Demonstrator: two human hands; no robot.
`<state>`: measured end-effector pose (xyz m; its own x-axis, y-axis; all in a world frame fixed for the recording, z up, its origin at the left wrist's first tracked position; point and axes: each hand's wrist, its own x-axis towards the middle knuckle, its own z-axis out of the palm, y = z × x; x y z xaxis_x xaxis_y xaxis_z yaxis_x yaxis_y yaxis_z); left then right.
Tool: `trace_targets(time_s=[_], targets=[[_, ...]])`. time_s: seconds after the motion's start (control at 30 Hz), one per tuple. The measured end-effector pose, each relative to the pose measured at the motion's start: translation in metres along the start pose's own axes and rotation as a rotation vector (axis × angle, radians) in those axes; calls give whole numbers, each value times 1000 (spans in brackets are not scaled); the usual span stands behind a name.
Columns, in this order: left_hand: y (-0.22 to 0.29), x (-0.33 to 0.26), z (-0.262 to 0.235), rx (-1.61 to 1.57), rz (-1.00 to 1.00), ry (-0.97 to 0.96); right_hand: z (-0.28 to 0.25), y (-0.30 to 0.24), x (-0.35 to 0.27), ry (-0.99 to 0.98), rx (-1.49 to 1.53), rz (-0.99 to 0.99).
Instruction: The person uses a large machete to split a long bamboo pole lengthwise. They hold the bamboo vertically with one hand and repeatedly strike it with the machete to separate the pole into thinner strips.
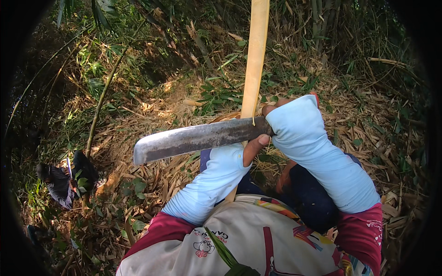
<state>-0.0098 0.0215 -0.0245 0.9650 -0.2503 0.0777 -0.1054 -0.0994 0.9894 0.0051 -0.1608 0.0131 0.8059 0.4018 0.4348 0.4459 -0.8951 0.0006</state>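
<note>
My right hand (294,120), in a pale blue sleeve, grips the handle of a large steel cleaver-like knife (198,138) whose blade points left. The blade's edge rests across a long pale bamboo strip (254,55) that runs upward out of view. My left hand (251,148), also sleeved in pale blue, holds the lower part of that strip just under the blade, thumb visible against it. Both forearms rise from my lap.
Dry bamboo leaves and husks (359,119) cover the sloping ground. A thin green bamboo stem (103,94) leans at the left. Another person (62,181) crouches at the lower left. Dense bamboo stalks (322,18) stand behind.
</note>
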Motion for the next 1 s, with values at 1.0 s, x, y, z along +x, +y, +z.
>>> trace_targets(time_s=[1.0], targets=[[-18,22,22,-53,-120,-392,2,264,-7,30,215,1026]])
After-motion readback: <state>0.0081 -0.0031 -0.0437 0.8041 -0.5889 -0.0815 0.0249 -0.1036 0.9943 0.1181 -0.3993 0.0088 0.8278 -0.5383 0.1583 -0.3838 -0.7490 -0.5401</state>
